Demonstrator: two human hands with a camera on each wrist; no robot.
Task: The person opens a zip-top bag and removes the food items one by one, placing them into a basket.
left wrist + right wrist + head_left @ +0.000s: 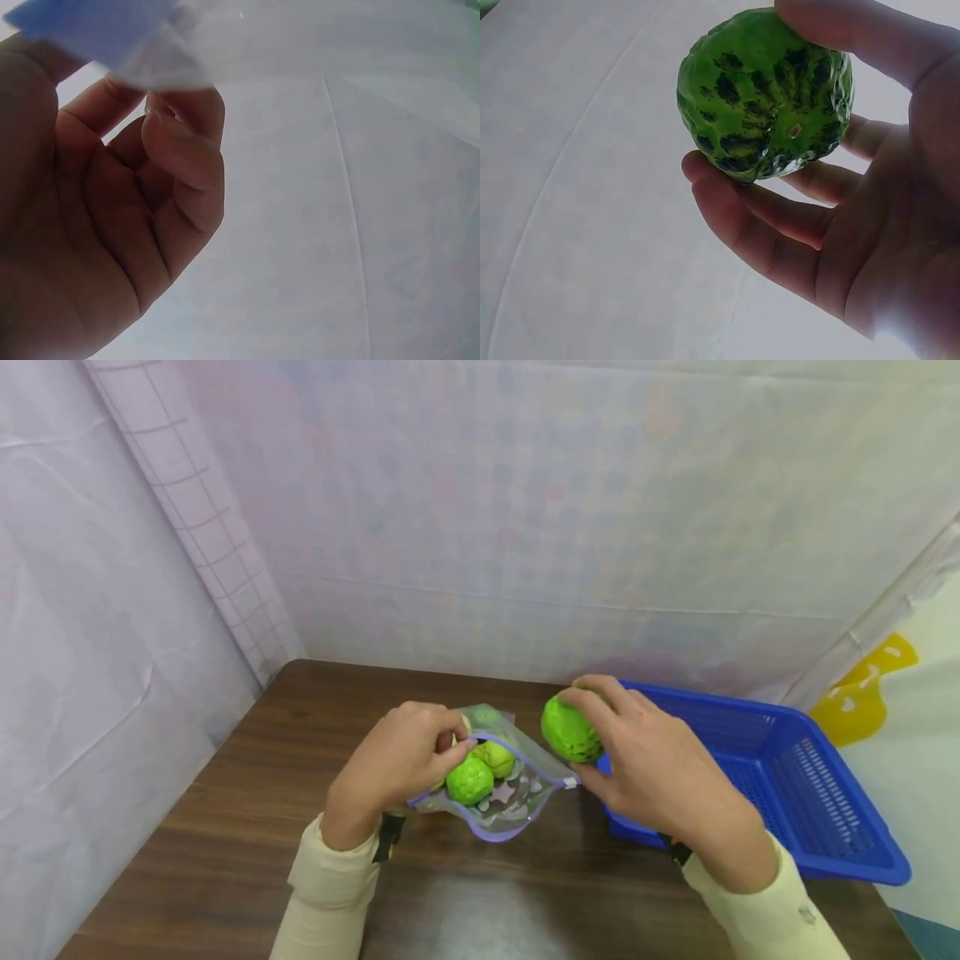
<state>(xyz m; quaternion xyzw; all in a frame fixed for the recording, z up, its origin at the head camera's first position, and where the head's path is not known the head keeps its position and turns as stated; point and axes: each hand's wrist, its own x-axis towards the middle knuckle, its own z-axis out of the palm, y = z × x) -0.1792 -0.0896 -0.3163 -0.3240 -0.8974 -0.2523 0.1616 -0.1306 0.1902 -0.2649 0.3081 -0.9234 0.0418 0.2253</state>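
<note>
Holding a bumpy, bright-green, fruit-like ball [564, 727] beside an open, clear plastic zip bag [501, 836]

We had our right hand [651, 762] clamped on the ball just right of the frame's centre, thumb on one side and fingers on the other; the right wrist view showed dark blotches on its glossy skin. At the lower centre of the frame, our left hand [401, 760] pinched the bag's purple-edged mouth between thumb and finger. Our two hands were apart, on either side of the opening. Inside the bag we saw a bumpy lime-green ball [470, 781] with a yellow-green piece [498, 759] just beside it. We could not tell how many more lay under our left hand. At the lower right of the frame sat a blue perforated plastic basket [892, 867], partly hidden by our right hand. A dark brown wood-grain table [225, 827] filled the lower part, and a pale patterned cloth [525, 527] hung across the top.
</note>
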